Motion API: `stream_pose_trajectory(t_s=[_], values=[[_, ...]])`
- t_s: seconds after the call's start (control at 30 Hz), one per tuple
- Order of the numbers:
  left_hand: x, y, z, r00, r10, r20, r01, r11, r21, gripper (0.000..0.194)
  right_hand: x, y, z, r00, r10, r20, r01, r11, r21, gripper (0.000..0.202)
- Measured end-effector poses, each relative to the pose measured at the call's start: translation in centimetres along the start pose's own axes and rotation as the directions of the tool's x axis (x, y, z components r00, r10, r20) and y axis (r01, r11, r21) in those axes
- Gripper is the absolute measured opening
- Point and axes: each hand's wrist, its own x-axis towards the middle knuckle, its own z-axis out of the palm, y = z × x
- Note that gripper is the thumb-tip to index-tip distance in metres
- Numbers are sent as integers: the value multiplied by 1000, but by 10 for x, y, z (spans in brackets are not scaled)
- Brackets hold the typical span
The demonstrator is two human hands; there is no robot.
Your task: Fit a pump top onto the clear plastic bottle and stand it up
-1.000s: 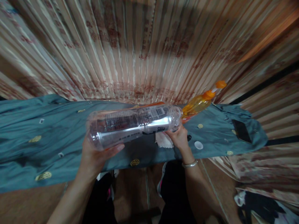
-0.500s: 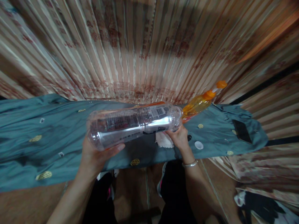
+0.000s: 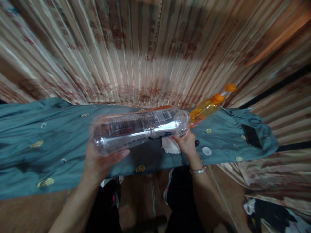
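Observation:
A large clear plastic bottle (image 3: 141,127) with a printed label lies sideways in the air over the green cloth. My left hand (image 3: 100,160) is wrapped round its base end, thumb along the near side. At its neck end, on the right, my right hand (image 3: 186,140) grips it, with part of the fingers hidden behind. Just beyond the neck stands a bottle of yellow liquid (image 3: 205,109) with an orange pump top. Below the clear bottle, a white tissue (image 3: 170,145) lies beside my right hand. A small white round cap (image 3: 207,151) is right of my right wrist.
The table is covered by a green patterned cloth (image 3: 60,136). A black phone (image 3: 252,136) lies near its right end. A small dark object (image 3: 197,142) is by my right hand. Pleated curtains hang behind the table.

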Motion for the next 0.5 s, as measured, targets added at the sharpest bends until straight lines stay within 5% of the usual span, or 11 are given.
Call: stream_pose_trajectory(t_s=[0.5], values=[[-2, -4, -5, 1000, -18, -5, 18, 997, 81, 88, -1, -1, -1, 1000, -7, 3, 7, 1000, -1, 56]])
